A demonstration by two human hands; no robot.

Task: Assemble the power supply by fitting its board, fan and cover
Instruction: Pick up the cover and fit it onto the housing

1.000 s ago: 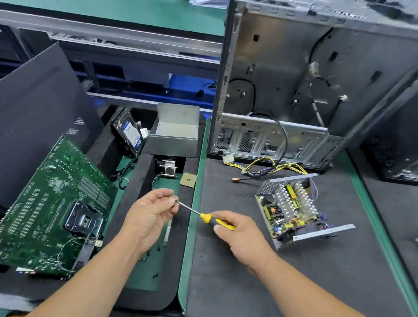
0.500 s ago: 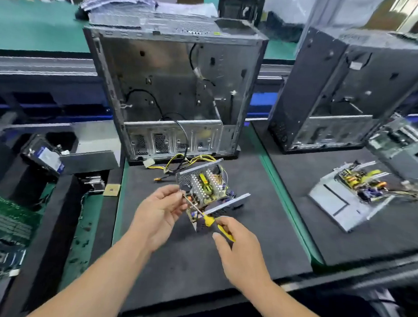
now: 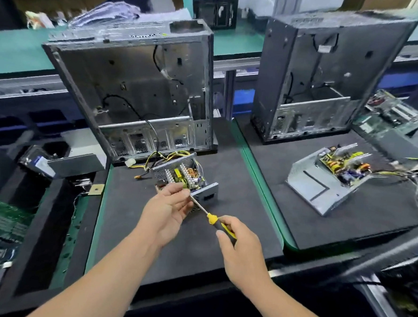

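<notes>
— Fingertips (image 3: 186, 186) of the left hand (image 3: 168, 211) pinch the metal tip of the screwdriver (image 3: 208, 216), is it right? Why do they hold it there?

— Yes, thumb and first fingers close around the tip. I think they place a small screw on it, or guide the tip, but the screw itself is too small to see. The right hand (image 3: 240, 248) is wrapped around the yellow handle, so the tool lies level between both hands.

— And where is the power supply?

— The power supply (image 3: 181, 175) sits open on the dark mat (image 3: 131, 214), just behind the left fingers and under the shaft. Its board with the heat sinks is already inside the metal shell, and the yellow wires (image 3: 164, 156) run out toward the empty computer case (image 3: 134, 90) behind. The cover is not on it.

— Why is it tilted so?

— It leans with the open side toward the person, I believe so that the screw holes are easy to reach.

— What is on the right?

— A second power supply (image 3: 331, 175), also open, lies well apart on another mat, before a second case (image 3: 325, 74). On the left a motherboard (image 3: 1, 221) rests in a tray.
</notes>
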